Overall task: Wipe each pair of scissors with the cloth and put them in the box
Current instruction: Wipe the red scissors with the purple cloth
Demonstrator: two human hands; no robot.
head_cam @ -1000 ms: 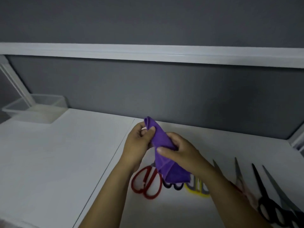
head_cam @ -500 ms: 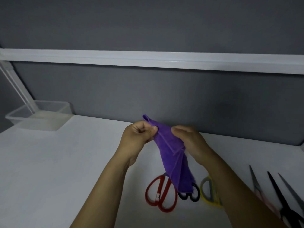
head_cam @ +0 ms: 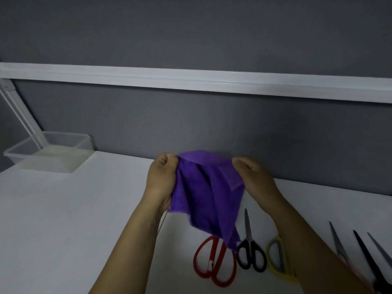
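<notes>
A purple cloth [head_cam: 206,192] hangs spread in the air above the white table [head_cam: 63,219]. My left hand [head_cam: 162,181] grips its left top edge and my right hand [head_cam: 254,179] grips its right top edge. Below the cloth lie red-handled scissors [head_cam: 214,264], small black-handled scissors [head_cam: 250,251] and yellow-handled scissors [head_cam: 275,257], the last partly hidden by my right forearm. More scissors with dark blades [head_cam: 369,259] lie at the right edge. A clear plastic box [head_cam: 48,152] stands at the far left by the wall.
A grey partition wall [head_cam: 212,128] with a white rail [head_cam: 191,79] runs behind the table. A white slanted bracket [head_cam: 19,111] reaches down into the box area at the left.
My hands have pulled apart and the folded cloth has opened out wide between them. The view has shifted so the scissors sit lower right.
</notes>
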